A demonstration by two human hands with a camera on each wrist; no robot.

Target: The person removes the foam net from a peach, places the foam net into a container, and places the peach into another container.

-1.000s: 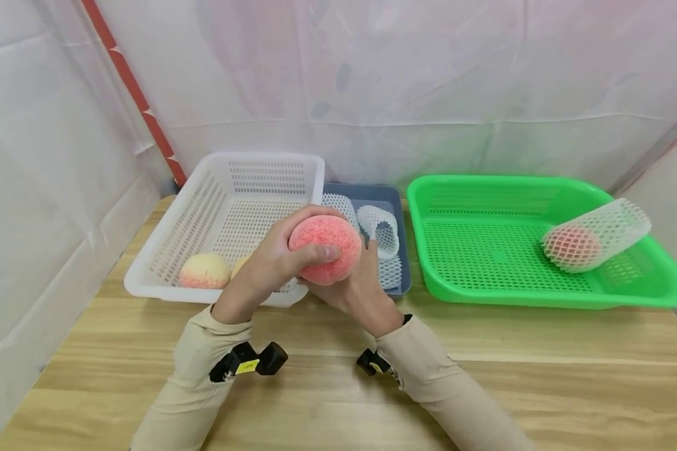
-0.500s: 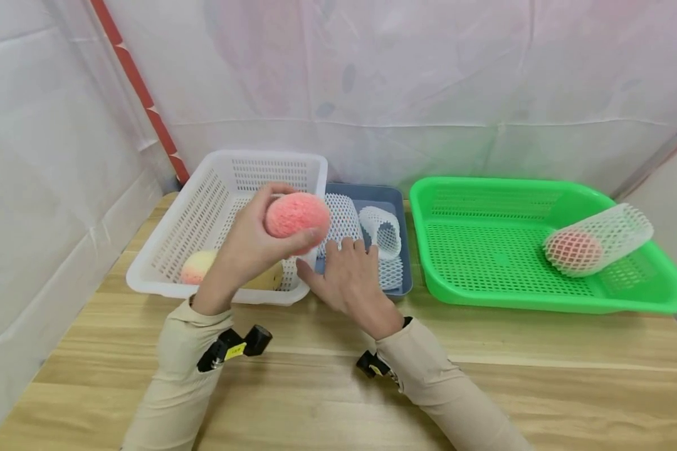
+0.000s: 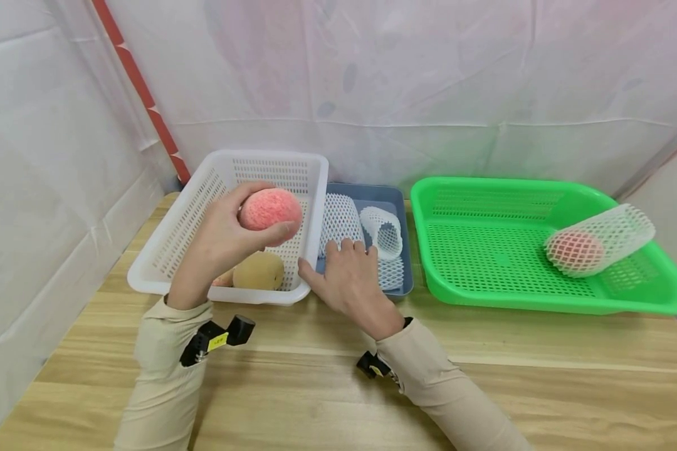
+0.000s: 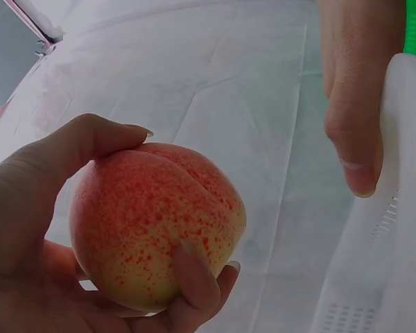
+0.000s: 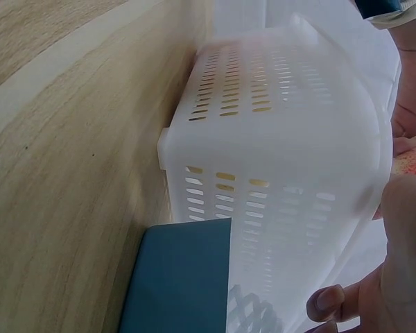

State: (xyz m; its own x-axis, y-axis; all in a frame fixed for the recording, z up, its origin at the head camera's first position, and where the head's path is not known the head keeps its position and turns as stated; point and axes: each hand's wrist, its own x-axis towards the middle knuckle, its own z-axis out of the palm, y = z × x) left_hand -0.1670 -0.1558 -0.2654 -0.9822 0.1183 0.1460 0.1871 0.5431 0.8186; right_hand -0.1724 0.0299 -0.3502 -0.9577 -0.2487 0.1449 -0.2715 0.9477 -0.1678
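Note:
My left hand (image 3: 211, 241) grips a pink-red peach (image 3: 271, 213) above the white basket (image 3: 318, 188), thumb on one side and fingers round the other. In the left wrist view the peach (image 4: 149, 229) shows red speckles fading to yellow and a crease. My right hand (image 3: 351, 275) holds nothing; its fingers extend over the front of the blue-grey tray (image 3: 379, 190), with the thumb beside the basket's right rim. White foam net sleeves (image 3: 340, 218) lie in that tray just past the fingertips. Below my left hand, a yellowish peach (image 3: 259, 272) lies in the basket, with another partly hidden beside it.
A green basket (image 3: 474, 294) stands on the right of the wooden table (image 3: 316, 388). Inside it, a peach in a foam net sleeve (image 3: 575, 250) leans on the right side, the sleeve's end sticking over the rim. White sheeting (image 3: 417, 81) hangs behind and at the sides.
The hands have parted. My left hand has carried the peach leftward from between both hands to over the white basket, while my right hand has let go and lowered to the tray.

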